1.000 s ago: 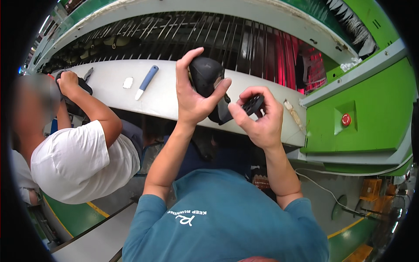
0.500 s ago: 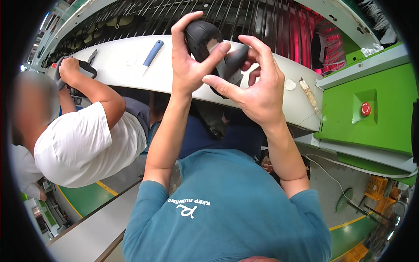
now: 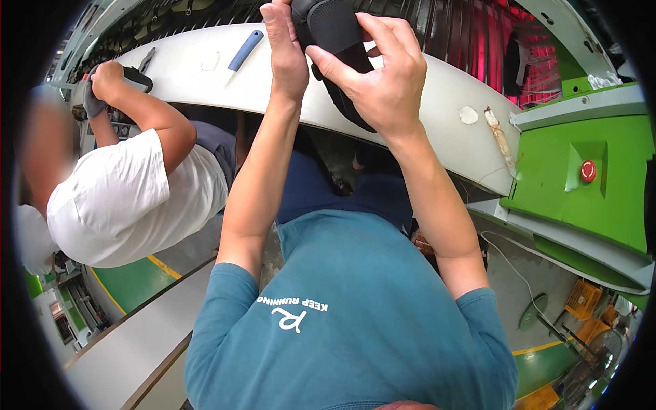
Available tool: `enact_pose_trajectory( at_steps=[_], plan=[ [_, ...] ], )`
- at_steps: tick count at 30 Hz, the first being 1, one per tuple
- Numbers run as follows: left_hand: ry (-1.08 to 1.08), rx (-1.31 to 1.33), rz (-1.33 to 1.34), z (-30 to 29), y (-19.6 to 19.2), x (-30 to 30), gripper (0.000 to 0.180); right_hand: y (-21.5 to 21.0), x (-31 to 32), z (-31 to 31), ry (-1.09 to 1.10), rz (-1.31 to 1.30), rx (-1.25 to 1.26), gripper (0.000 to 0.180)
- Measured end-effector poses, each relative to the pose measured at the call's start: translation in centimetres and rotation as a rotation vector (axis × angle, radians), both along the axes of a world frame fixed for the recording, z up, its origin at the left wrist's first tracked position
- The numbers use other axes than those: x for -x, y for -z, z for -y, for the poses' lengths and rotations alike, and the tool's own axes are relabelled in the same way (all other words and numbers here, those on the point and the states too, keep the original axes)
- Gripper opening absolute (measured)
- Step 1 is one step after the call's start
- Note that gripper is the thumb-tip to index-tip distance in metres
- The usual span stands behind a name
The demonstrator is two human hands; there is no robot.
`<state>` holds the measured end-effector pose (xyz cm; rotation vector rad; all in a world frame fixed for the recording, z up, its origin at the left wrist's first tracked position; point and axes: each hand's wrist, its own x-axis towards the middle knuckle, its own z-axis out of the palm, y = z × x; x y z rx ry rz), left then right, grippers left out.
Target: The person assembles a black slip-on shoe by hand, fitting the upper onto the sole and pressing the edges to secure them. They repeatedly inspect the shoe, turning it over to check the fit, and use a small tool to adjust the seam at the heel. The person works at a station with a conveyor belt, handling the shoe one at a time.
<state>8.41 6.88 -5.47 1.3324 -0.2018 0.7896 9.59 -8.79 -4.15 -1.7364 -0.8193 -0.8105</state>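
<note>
Above the far edge of the white bench, a black shoe (image 3: 333,29) is raised in front of me, its far end cut off by the top of the picture. A black strap or flap hangs down from it toward the bench. My left hand (image 3: 285,55) holds the shoe's left side, with its thumb up along it. On the right side my right hand (image 3: 386,78) grips the black material between thumb and fingers. A blue-handled knife (image 3: 246,50) lies on the bench to the left of my left hand.
The white bench (image 3: 437,116) curves across in front of me, with a round white piece (image 3: 468,115) and a thread-wrapped stick (image 3: 499,137) at its right. Beyond is a rack of metal bars (image 3: 444,34). A green machine (image 3: 574,184) stands right; a co-worker in white (image 3: 137,198) handles something left.
Both hands have moved away from me with the shoe, and it is turned so that its smooth fabric side shows. My right thumb now presses on it.
</note>
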Motion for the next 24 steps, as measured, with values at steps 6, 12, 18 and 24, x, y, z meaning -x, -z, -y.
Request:
enact_pose_trajectory(
  at_steps=[6,12,18,24],
  plan=[
    [0.000,0.035,-0.042,1.2,-1.2,0.5,0.073,-0.3,-0.1,0.0,-0.006,-0.003,0.023,0.068],
    [0.046,0.065,0.026,-0.1,0.8,-0.5,0.070,-0.9,-0.8,-0.5,-0.016,0.125,-0.025,0.053],
    [0.094,0.096,0.037,0.0,1.0,-0.8,0.069,-0.3,-0.4,-0.2,-0.056,-0.025,0.031,0.066],
    [0.073,0.066,0.036,-0.1,0.9,-0.4,0.069,-0.4,-0.1,-0.3,-0.070,-0.058,0.024,0.065]
  ],
)
